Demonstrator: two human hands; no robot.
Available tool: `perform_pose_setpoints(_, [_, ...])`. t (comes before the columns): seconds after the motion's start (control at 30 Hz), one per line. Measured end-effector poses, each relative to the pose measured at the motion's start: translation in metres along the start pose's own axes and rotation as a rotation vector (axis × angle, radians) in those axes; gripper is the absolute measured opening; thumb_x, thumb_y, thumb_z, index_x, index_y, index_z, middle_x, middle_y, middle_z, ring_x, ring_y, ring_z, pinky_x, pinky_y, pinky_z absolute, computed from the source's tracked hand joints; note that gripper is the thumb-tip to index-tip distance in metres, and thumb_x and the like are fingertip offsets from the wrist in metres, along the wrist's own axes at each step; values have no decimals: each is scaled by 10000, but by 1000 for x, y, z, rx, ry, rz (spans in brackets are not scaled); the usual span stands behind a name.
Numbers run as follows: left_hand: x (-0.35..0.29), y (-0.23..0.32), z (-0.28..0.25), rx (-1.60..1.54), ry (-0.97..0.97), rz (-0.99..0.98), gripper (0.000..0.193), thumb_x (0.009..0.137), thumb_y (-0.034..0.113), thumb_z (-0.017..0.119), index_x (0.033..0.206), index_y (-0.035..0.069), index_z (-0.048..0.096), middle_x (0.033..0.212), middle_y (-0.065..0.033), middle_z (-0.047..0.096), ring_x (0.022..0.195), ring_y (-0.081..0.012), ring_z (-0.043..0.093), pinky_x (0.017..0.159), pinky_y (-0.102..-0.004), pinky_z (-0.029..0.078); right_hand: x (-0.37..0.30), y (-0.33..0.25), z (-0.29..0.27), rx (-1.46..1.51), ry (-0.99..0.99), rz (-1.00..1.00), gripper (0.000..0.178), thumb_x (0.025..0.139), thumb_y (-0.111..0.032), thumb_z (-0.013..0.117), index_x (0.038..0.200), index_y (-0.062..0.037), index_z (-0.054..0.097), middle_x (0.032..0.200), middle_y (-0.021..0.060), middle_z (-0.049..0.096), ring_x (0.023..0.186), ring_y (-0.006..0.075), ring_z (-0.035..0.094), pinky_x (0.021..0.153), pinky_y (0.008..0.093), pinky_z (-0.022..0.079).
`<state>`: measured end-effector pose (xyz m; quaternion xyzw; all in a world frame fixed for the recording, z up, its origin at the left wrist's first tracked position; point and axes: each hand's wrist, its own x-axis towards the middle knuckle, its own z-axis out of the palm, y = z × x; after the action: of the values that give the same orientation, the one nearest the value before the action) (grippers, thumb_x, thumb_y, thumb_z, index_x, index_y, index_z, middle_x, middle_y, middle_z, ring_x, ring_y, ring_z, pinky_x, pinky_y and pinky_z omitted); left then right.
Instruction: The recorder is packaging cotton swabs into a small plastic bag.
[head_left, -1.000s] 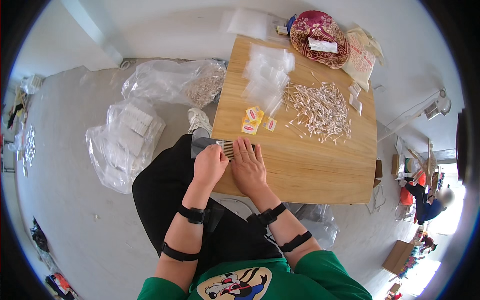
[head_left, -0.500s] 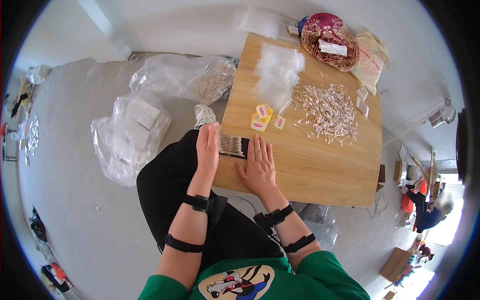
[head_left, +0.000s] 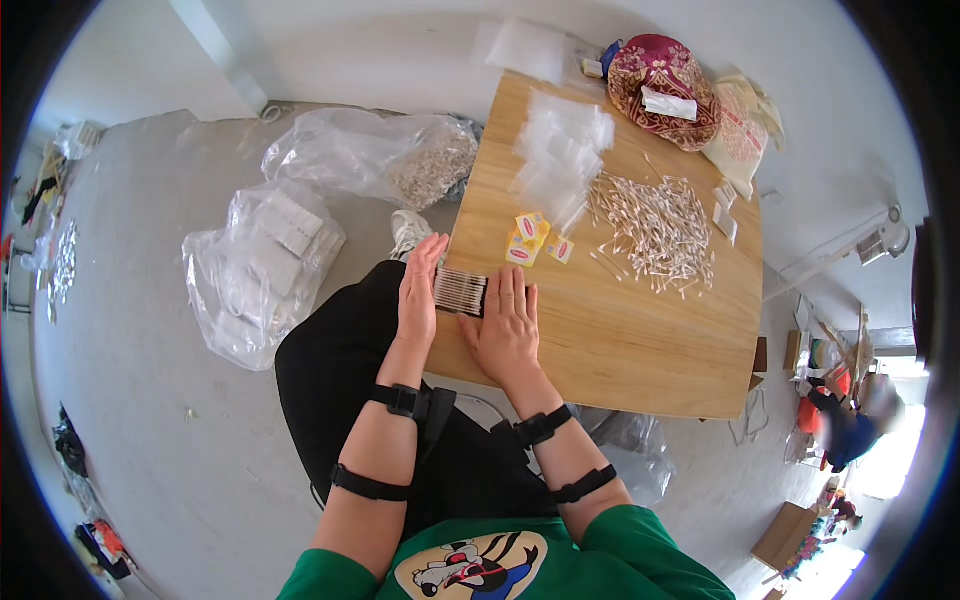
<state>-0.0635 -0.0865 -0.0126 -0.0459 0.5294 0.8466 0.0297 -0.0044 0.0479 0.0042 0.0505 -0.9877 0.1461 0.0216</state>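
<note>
Left hand (head_left: 417, 292) and right hand (head_left: 505, 325) apart, fingers straight, gripping nothing. Row of cotton swabs (head_left: 461, 291) between them at bench (head_left: 620, 345) edge. I judge row nearly even; loose swab pile (head_left: 660, 232) not lined up, yellow cards (head_left: 524, 242) lying apart from row.

A maroon patterned cloth (head_left: 658, 72) lies toward one o'clock, a cream bag (head_left: 737, 130) at two, a person (head_left: 852, 438) and a brown cardboard box (head_left: 783, 537) near four.
</note>
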Motion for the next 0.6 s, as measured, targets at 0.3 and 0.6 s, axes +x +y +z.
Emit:
perform_pose_setpoints(0.3, [-2, 0, 7, 218, -64, 177, 630, 1079, 467, 257, 1451, -32, 357, 1470, -197, 448, 1397, -260, 393, 1187, -374, 239, 27, 37, -8, 122, 262, -14, 597, 878, -300, 683, 1339, 26, 487, 1398, 217, 477, 1336, 379, 415, 1109, 480, 341])
perform_pose_setpoints(0.6, [-2, -10, 9, 20, -105, -29, 617, 1081, 447, 274, 1432, -51, 366, 1418, -192, 484, 1360, -267, 440, 1167, -366, 283, 101, 72, -34, 14, 174, 391, 417, 839, -407, 722, 1018, -59, 576, 1058, 134, 608, 1038, 335, 579, 904, 451, 461])
